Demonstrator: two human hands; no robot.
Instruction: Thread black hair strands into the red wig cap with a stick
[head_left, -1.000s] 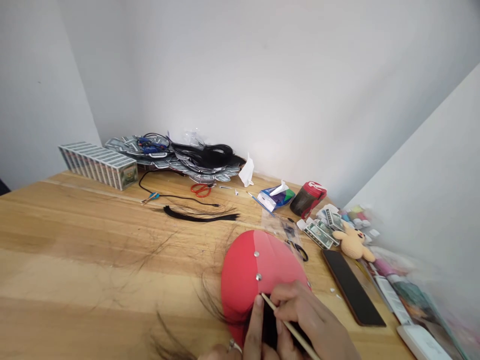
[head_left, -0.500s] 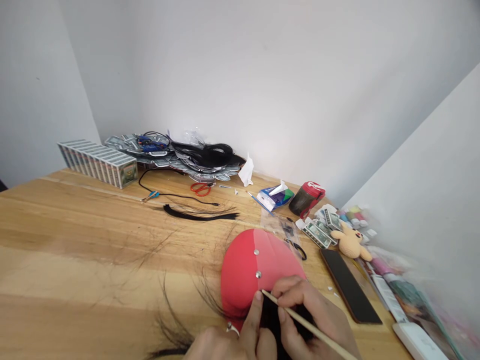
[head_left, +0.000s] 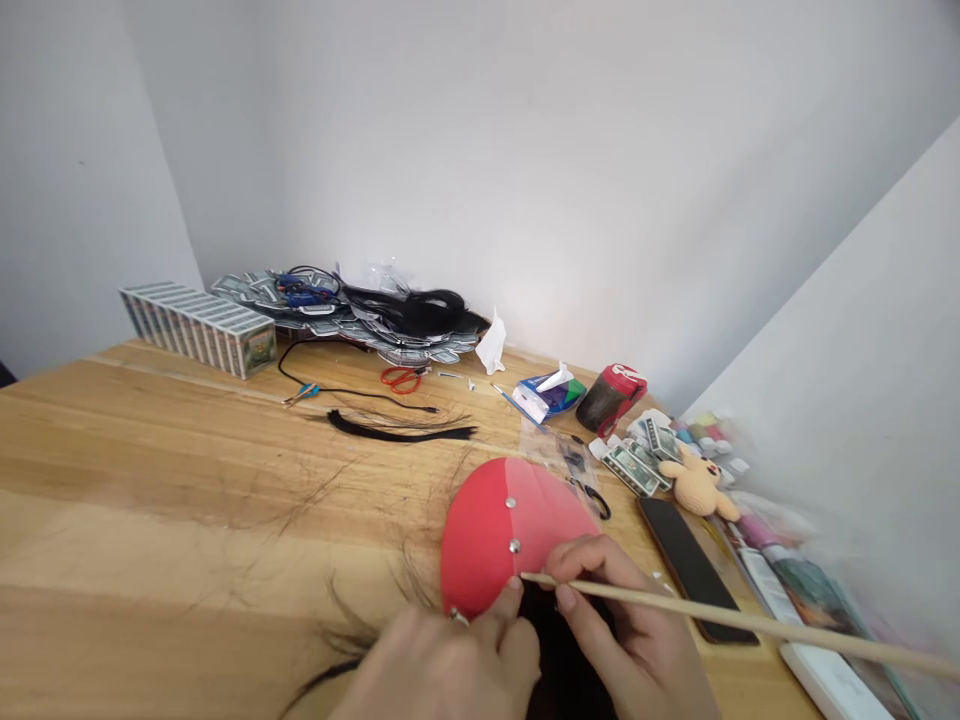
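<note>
A red dome-shaped form [head_left: 480, 530] with a paler pink panel and two round metal studs lies on the table in front of me. Dark hair [head_left: 559, 650] covers its near side. My right hand [head_left: 630, 620] pinches a thin wooden stick [head_left: 712, 606] between thumb and fingers, its tip against the hair's edge below the lower stud. My left hand [head_left: 450, 660], blurred and wearing a ring, is curled, with a fingertip pressed on the form beside the stick's tip. Whatever its other fingers hold is hidden.
Beyond the form lie a black hair strip [head_left: 401, 430], red-handled scissors [head_left: 401, 379], a cable and a tissue pack [head_left: 547, 395]. To the right are a black phone [head_left: 694, 570], a plush toy [head_left: 697, 485], a red-lidded jar [head_left: 611, 398] and a white box-like device [head_left: 832, 680].
The stick has swung up to lie flatter, its far end now reaching off to the right. My left hand has shifted slightly left and its fingers are more curled.
</note>
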